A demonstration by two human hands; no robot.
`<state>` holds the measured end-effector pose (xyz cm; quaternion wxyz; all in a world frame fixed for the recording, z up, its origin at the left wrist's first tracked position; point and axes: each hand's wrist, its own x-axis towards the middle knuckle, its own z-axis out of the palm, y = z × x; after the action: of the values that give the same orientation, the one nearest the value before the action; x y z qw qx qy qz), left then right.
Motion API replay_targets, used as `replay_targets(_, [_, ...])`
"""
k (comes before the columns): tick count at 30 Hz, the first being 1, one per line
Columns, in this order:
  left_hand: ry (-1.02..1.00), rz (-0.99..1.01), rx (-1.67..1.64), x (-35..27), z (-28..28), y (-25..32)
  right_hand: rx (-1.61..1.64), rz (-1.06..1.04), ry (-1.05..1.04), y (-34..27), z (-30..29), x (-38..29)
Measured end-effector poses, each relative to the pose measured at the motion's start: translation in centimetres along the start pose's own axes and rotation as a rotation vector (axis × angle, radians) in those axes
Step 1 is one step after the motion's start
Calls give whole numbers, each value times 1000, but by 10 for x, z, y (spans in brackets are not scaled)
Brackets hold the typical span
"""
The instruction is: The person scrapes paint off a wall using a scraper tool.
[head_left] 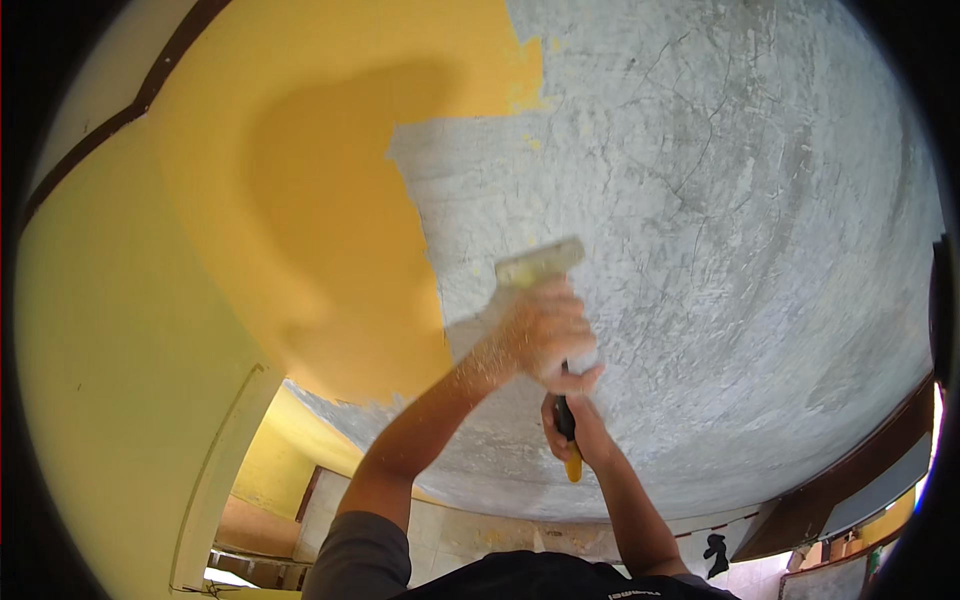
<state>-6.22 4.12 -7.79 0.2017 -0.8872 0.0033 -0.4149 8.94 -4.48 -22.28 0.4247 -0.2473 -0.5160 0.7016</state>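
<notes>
A scraper with a wide blade (541, 259) is held up before the wall, its blade towards bare grey plaster (637, 300). My left hand (551, 330) is closed around the tool's upper part just below the blade; hand and blade are blurred. Lower down, my right hand (574, 431) grips the black handle, whose yellow end (574, 463) sticks out below the fingers. Left of the tool, yellow-orange paint (352, 225) covers the wall and ends in a ragged edge against the plaster. Whether the blade touches the wall cannot be told.
A pale frame (217, 480) edges an opening at lower left. Dark brown trim (142, 97) runs along the upper left. At lower right are a dark brown panel (840, 480) and a small black thing (716, 555) near the pale tiled floor (435, 532).
</notes>
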Motion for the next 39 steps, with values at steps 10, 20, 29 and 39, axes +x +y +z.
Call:
replay_targets(10, [-212,-382,-295,-117,117,121,-29,276,247,180,-58,-86])
replay_targets(20, [-258,-1200,-892,-198,152,281,-162,226,589,256,-67,-171])
replay_targets(29, [-1186,-1707,-763,-494,217,353,-64,-95,597,202,-110,-158])
replay_targets(39, [-1048,-2380,-1076,-478,202,408,-11,-430,645,110,-100,-144])
